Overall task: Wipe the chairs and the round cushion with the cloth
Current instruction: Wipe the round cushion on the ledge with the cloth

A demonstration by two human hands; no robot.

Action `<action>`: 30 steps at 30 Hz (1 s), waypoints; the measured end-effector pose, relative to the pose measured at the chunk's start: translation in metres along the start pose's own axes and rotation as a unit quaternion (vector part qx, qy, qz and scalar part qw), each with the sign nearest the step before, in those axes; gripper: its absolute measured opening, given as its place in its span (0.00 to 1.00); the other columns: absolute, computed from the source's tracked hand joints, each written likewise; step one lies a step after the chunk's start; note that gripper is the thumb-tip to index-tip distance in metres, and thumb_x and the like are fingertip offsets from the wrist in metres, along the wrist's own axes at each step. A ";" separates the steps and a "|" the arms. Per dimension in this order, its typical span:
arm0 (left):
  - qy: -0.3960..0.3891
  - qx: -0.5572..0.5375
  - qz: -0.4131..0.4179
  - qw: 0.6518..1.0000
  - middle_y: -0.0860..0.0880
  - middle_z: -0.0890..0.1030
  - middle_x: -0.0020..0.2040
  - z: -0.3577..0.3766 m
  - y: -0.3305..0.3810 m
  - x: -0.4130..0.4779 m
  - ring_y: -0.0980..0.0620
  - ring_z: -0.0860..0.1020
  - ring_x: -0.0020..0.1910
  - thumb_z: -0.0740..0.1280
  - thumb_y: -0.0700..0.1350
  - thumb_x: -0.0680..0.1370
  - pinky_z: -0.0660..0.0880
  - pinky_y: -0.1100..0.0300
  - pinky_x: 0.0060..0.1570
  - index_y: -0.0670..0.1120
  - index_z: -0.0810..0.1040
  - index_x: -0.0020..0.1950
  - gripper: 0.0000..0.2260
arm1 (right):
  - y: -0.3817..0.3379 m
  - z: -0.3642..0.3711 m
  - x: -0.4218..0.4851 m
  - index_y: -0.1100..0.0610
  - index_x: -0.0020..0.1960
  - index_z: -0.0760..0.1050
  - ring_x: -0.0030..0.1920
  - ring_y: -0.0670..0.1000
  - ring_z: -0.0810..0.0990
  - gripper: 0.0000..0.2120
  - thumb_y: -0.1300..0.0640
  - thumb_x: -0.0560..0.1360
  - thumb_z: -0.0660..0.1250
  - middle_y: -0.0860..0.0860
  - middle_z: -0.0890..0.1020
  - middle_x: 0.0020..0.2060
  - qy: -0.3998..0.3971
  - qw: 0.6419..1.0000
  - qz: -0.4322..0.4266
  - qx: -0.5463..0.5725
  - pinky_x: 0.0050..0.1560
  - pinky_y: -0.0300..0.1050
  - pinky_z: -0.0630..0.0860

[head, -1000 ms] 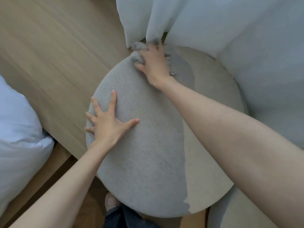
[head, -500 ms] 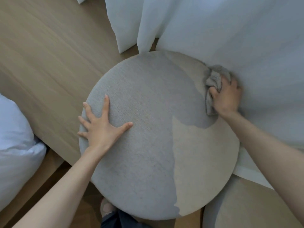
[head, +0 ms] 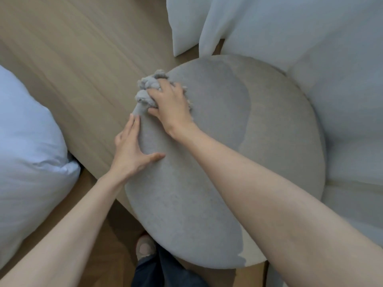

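Wooden floor (head: 72,59) runs beneath everything; white bedding (head: 27,141) lies far left; our left hand (head: 130,150), fingers straight and together, thumb splayed, presses flat on the left rim of the round cushion (head: 259,141); just beyond its fingertips the bunched grey cloth (head: 148,90) sits on the far-left edge; our right hand (head: 172,106) curls over it, gripping; nearly all the cushion lies rightward of the cloth, toward the white curtain (head: 310,38); we judge the next stroke should sweep right, right hand leading.

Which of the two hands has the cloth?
The right hand, fingers curled round the bunched grey cloth at the round cushion's edge. The left hand only lies flat on the cushion, fingers straight.
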State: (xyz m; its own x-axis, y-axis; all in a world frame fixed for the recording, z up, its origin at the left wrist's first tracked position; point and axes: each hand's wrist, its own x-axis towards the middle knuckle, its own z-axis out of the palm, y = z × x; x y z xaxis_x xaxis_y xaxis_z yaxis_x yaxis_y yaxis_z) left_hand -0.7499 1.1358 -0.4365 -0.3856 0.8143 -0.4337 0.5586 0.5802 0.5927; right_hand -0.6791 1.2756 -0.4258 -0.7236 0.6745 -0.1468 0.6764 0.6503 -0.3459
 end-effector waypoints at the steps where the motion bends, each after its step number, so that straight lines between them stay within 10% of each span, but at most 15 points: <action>1: 0.003 0.001 -0.004 1.000 0.49 0.48 0.79 0.001 0.000 0.000 0.50 0.48 0.77 0.77 0.57 0.64 0.44 0.64 0.69 0.45 0.47 0.79 0.54 | -0.001 0.001 0.000 0.49 0.64 0.73 0.60 0.56 0.69 0.18 0.48 0.76 0.64 0.51 0.70 0.65 -0.021 0.999 -0.039 -0.016 0.59 0.49 0.68; 5: 0.004 0.018 -0.021 1.000 0.48 0.46 0.79 0.002 0.003 0.002 0.49 0.47 0.78 0.78 0.55 0.64 0.45 0.58 0.73 0.46 0.46 0.79 0.54 | 0.040 -0.019 -0.011 0.51 0.64 0.74 0.61 0.57 0.69 0.16 0.52 0.76 0.64 0.53 0.70 0.66 -0.008 0.998 -0.052 -0.021 0.57 0.50 0.68; 9: -0.002 0.019 -0.032 0.999 0.48 0.45 0.79 0.001 0.003 0.002 0.48 0.47 0.78 0.78 0.55 0.65 0.45 0.54 0.74 0.46 0.46 0.79 0.54 | 0.144 -0.052 -0.064 0.53 0.65 0.74 0.62 0.60 0.68 0.20 0.56 0.73 0.66 0.56 0.69 0.68 0.059 0.987 0.146 -0.010 0.59 0.49 0.64; 17: -0.008 0.022 -0.045 0.999 0.46 0.45 0.79 0.002 0.012 0.005 0.48 0.46 0.78 0.79 0.49 0.65 0.46 0.55 0.75 0.44 0.47 0.79 0.53 | 0.223 -0.056 -0.163 0.58 0.69 0.70 0.63 0.63 0.67 0.23 0.50 0.77 0.63 0.62 0.68 0.67 0.173 0.850 0.497 0.022 0.59 0.50 0.59; 23: -0.012 0.013 -0.047 0.999 0.49 0.43 0.79 0.004 0.014 0.003 0.48 0.45 0.78 0.78 0.49 0.66 0.46 0.55 0.75 0.46 0.45 0.79 0.53 | 0.163 -0.038 -0.118 0.54 0.62 0.77 0.67 0.57 0.68 0.18 0.48 0.77 0.65 0.57 0.68 0.69 0.257 0.865 0.420 0.092 0.64 0.43 0.59; 30: 0.004 -0.023 -0.023 0.999 0.50 0.45 0.79 0.002 0.009 -0.003 0.51 0.47 0.78 0.78 0.52 0.66 0.47 0.55 0.76 0.47 0.47 0.79 0.52 | 0.051 -0.006 -0.048 0.54 0.58 0.80 0.62 0.59 0.70 0.13 0.54 0.76 0.66 0.56 0.72 0.65 0.167 0.944 0.224 0.174 0.66 0.48 0.61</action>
State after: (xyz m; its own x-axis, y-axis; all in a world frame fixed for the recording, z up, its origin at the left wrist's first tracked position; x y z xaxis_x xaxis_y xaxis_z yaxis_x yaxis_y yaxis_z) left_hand -0.7425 1.1388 -0.4316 -0.4160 0.7867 -0.4560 0.5054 0.6169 0.6033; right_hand -0.6088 1.2783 -0.4305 -0.2518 0.9652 -0.0708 0.7764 0.1578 -0.6101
